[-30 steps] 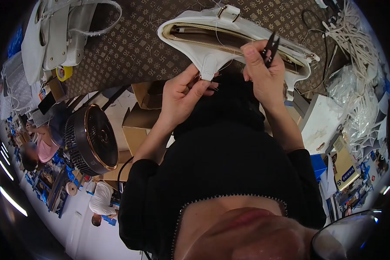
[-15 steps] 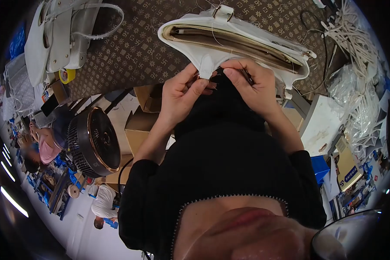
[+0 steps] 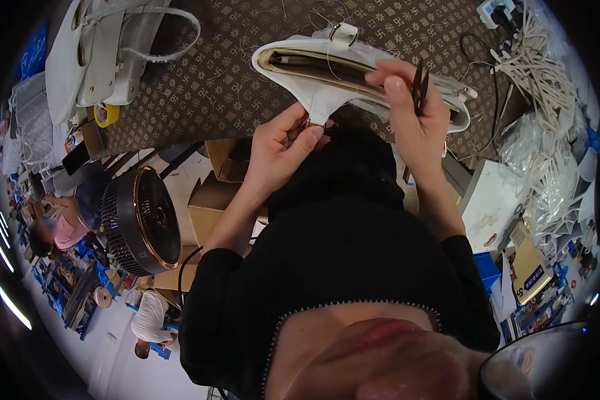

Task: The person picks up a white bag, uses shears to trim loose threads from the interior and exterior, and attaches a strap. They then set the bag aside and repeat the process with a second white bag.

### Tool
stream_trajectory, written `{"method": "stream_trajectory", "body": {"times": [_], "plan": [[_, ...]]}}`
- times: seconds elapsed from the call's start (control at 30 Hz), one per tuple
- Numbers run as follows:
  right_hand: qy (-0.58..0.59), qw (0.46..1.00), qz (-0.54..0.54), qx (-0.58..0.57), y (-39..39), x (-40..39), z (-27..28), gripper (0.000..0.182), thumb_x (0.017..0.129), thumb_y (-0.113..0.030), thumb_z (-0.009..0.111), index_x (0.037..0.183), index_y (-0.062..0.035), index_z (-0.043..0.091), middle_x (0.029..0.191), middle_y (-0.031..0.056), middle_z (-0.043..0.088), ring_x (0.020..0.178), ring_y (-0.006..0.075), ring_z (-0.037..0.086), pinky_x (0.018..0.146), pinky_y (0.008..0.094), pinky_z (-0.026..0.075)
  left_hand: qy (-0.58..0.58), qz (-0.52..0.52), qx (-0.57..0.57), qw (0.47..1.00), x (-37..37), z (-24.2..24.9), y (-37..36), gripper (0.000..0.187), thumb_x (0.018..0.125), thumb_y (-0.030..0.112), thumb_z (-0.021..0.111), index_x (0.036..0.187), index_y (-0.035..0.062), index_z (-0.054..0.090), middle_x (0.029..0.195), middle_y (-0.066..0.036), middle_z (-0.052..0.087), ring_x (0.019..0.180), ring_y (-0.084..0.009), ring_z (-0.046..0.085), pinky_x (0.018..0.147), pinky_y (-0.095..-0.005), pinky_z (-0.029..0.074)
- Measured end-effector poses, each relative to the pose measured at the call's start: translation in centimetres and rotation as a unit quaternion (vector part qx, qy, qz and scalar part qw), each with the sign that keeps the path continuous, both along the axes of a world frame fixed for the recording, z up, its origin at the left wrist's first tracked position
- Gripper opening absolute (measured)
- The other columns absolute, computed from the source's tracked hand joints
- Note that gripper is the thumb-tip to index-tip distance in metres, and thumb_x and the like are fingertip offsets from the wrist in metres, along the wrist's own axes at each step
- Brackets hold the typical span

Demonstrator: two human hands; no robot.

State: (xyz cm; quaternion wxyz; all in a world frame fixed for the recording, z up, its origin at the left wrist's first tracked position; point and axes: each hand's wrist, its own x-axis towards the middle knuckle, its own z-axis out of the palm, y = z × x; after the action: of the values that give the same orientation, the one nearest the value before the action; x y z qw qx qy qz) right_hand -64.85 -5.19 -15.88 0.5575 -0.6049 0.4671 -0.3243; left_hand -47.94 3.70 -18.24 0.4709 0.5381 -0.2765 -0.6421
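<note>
White handbag (image 3: pixel 327 93) lies unzipped, tan lining showing, its tab pinched by left hand (image 3: pixel 280 150).

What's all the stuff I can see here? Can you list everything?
white handbag: one, white with tan zip opening, on the patterned table
more white bags: pile, table's far left
tape roll: one, yellow, beside that pile
fan: one, black, copper rim, below the table
cardboard boxes: brown, beside the fan
white cords: bundle, far right
thread snips: one, dark, in the right hand
left hand: pinching the handbag's tab
right hand: raised over the handbag
</note>
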Motion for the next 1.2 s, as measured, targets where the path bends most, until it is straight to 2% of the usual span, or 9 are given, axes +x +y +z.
{"method": "stream_trajectory", "body": {"times": [0.1, 0.2, 0.37, 0.53, 0.63, 0.73, 0.97, 1.03, 1.2], "plan": [[0.035, 0.993, -0.055, -0.098, -1.9, 1.3, -3.3, 0.027, 0.089, -0.016, 0.053, 0.110, 0.0002, 0.056, 0.097, 0.0064, 0.064, 0.091, 0.0102, 0.056, 0.080, 0.0221, 0.042, -0.056, -0.031, -0.019, 0.998, 0.6, 0.0, -0.4, 0.027, 0.086, 0.010, 0.057, 0.110, -0.0015, 0.055, 0.085, -0.003, 0.061, 0.077, -0.0067, 0.057, 0.070, -0.0207, 0.047], [0.093, 0.990, -0.024, -0.106, -2.3, 1.7, -4.4, 0.025, 0.089, -0.015, 0.053, 0.110, -0.0008, 0.057, 0.097, 0.0051, 0.064, 0.089, 0.0079, 0.056, 0.079, 0.0209, 0.042, -0.242, -0.149, -0.007, 0.959, 2.2, 1.9, -1.9, 0.022, 0.082, 0.011, 0.062, 0.100, -0.0014, 0.060, 0.078, -0.005, 0.063, 0.074, -0.0070, 0.058, 0.068, -0.0204, 0.046], [0.072, 0.995, -0.024, -0.066, -2.5, 1.5, -4.8, 0.023, 0.090, -0.018, 0.053, 0.106, -0.0015, 0.057, 0.097, 0.0053, 0.064, 0.086, 0.0070, 0.054, 0.079, 0.0208, 0.041, -0.473, 0.048, -0.287, 0.831, 4.7, 1.6, -6.9, 0.024, 0.077, 0.025, 0.067, 0.089, 0.0036, 0.065, 0.072, -0.005, 0.062, 0.069, -0.0111, 0.058, 0.063, -0.0227, 0.045], [-0.022, 0.995, -0.058, -0.074, -2.6, 1.4, -4.7, 0.020, 0.091, -0.019, 0.051, 0.100, -0.0015, 0.054, 0.093, 0.0056, 0.062, 0.087, 0.0083, 0.051, 0.081, 0.0218, 0.039, -0.395, -0.029, -0.275, 0.876, 3.6, -1.3, -12.0, 0.030, 0.080, 0.033, 0.064, 0.085, 0.0035, 0.067, 0.071, -0.003, 0.062, 0.067, -0.0081, 0.057, 0.061, -0.0209, 0.044], [-0.031, 0.988, -0.106, -0.105, -2.4, 1.0, -4.7, 0.019, 0.088, -0.021, 0.056, 0.094, -0.0024, 0.054, 0.076, 0.0059, 0.059, 0.066, 0.0125, 0.053, 0.064, 0.0224, 0.042, -0.282, -0.083, -0.193, 0.936, 3.1, -2.2, -13.0, 0.030, 0.083, 0.031, 0.062, 0.087, 0.0017, 0.066, 0.076, -0.002, 0.063, 0.072, -0.0076, 0.057, 0.065, -0.0209, 0.045], [0.008, 0.964, -0.042, -0.262, -2.8, 0.4, -4.8, 0.017, 0.085, -0.017, 0.059, 0.093, -0.0016, 0.055, 0.071, 0.0036, 0.054, 0.062, 0.0124, 0.049, 0.059, 0.0227, 0.040, -0.187, -0.101, -0.117, 0.970, 2.5, -2.2, -12.8, 0.034, 0.083, 0.035, 0.061, 0.084, 0.0017, 0.067, 0.072, -0.002, 0.062, 0.066, -0.0068, 0.055, 0.061, -0.0201, 0.044], [0.009, 0.995, -0.036, -0.095, -1.2, 0.7, -5.1, 0.013, 0.074, -0.008, 0.068, 0.083, -0.0035, 0.059, 0.071, 0.0055, 0.056, 0.061, 0.0158, 0.053, 0.056, 0.0245, 0.042, -0.078, -0.076, -0.047, 0.993, 1.6, -1.9, -11.6, 0.033, 0.083, 0.032, 0.060, 0.082, -0.0002, 0.067, 0.072, -0.003, 0.062, 0.065, -0.0070, 0.056, 0.062, -0.0198, 0.044], [0.057, 0.990, 0.002, -0.129, -1.3, 0.5, -5.0, 0.010, 0.079, -0.006, 0.066, 0.083, -0.0021, 0.057, 0.073, -0.0014, 0.055, 0.062, 0.0028, 0.046, 0.056, 0.0169, 0.038, -0.059, -0.076, -0.029, 0.995, 1.6, -1.7, -11.4, 0.033, 0.083, 0.032, 0.060, 0.082, -0.0003, 0.066, 0.073, -0.003, 0.062, 0.067, -0.0071, 0.056, 0.063, -0.0201, 0.044], [0.062, 0.989, 0.006, -0.134, -1.5, 0.5, -5.0, 0.011, 0.079, -0.006, 0.066, 0.084, -0.0021, 0.057, 0.071, -0.0018, 0.055, 0.061, 0.0030, 0.046, 0.055, 0.0169, 0.038, -0.031, -0.075, 0.003, 0.997, 1.5, -1.3, -11.2, 0.032, 0.084, 0.031, 0.059, 0.082, -0.0004, 0.065, 0.073, -0.003, 0.062, 0.068, -0.0070, 0.056, 0.064, -0.0205, 0.044]]}}
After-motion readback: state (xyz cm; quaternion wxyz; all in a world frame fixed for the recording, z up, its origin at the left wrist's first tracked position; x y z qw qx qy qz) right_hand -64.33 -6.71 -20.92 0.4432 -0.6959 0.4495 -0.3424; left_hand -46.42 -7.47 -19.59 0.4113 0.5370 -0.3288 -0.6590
